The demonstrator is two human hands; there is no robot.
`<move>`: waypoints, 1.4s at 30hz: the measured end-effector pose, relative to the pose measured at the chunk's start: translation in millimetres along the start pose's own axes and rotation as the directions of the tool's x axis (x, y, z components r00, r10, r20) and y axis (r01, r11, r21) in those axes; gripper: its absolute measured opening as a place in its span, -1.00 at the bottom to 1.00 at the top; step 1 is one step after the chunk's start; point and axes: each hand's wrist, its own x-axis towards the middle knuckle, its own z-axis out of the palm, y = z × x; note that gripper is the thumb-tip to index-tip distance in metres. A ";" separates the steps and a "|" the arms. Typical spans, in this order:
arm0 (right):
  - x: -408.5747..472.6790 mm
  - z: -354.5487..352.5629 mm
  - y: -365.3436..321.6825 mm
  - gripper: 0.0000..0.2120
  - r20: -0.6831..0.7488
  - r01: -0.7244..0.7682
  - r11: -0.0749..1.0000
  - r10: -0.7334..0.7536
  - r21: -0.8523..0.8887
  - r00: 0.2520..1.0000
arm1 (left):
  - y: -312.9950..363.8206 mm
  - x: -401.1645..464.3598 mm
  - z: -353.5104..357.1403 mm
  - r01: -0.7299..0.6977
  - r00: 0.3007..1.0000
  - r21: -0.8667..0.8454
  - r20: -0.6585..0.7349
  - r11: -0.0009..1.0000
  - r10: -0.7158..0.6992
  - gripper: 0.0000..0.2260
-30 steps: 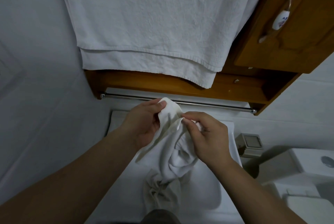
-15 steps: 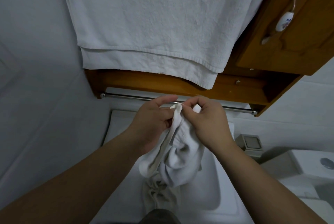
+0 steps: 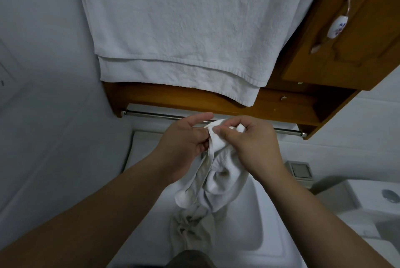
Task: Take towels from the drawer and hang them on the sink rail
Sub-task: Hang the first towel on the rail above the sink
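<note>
Fingers (image 3: 201, 132) of the left hand (image 3: 184, 144) and right hand (image 3: 253, 144) pinch a bunched white hand towel's (image 3: 218, 183) top edge just near of the chrome rail (image 3: 155, 115), over the sink (image 3: 244, 233).

**Both my hands pinched together at the middle**

My left hand (image 3: 184, 144) comes up from seven o'clock on a bare forearm, palm turned inward, index finger stretched toward one o'clock, thumb and other fingers pinching the small white towel (image 3: 213, 172). My right hand (image 3: 251, 144) reaches in from five o'clock, back of the hand facing me, fingers curled and thumb pressed on the same bunched cloth. The two hands sit just beside each other, fingertips nearly touching, wrists apart.
</note>
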 end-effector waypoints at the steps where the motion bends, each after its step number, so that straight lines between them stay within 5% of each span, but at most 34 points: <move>1: 0.1 -0.6 0.5 -0.88 -0.008 -0.006 1.000 0.006 -0.002 1.000 | 0.1 -1.0 0.8 -0.001 1.000 0.009 0.012 1.000 0.001 -0.69; 14: -0.9 -9.8 -4.9 -0.90 0.024 0.026 0.993 -0.023 -0.115 0.999 | 8.8 -17.3 6.2 -0.071 0.997 0.243 0.034 0.967 0.065 -0.67; 17: -2.5 -7.4 -5.1 -0.89 0.048 0.010 0.997 -0.006 -0.074 0.999 | 7.2 -18.3 3.0 -0.133 0.990 0.445 0.027 0.885 0.136 -0.64; 25: -6.1 -8.5 -6.2 -0.79 0.148 -0.145 0.979 0.124 0.142 0.981 | 6.9 -19.0 -2.6 -0.162 0.984 0.472 0.007 0.866 0.181 -0.74; 31: 7.1 -31.0 19.9 -0.61 -0.135 -0.286 0.946 0.306 0.153 0.942 | 19.3 -5.2 -34.6 -0.189 0.929 0.544 -0.171 0.817 0.329 -0.72; 36: 17.0 -63.7 43.6 -0.55 -0.361 -0.399 0.893 0.450 0.209 0.817 | 26.4 2.7 -72.1 -0.134 0.861 0.636 -0.304 0.760 0.407 -0.77; 39: 21.4 -72.1 51.8 -0.60 -0.421 -0.448 0.837 0.546 0.315 0.724 | 18.6 7.3 -76.2 -0.129 0.845 0.669 -0.312 0.732 0.434 -0.82; 42: 20.0 -71.1 55.9 -0.54 -0.422 -0.435 0.849 0.527 0.299 0.738 | 8.1 10.2 -72.4 -0.105 0.841 0.720 -0.304 0.686 0.447 -0.81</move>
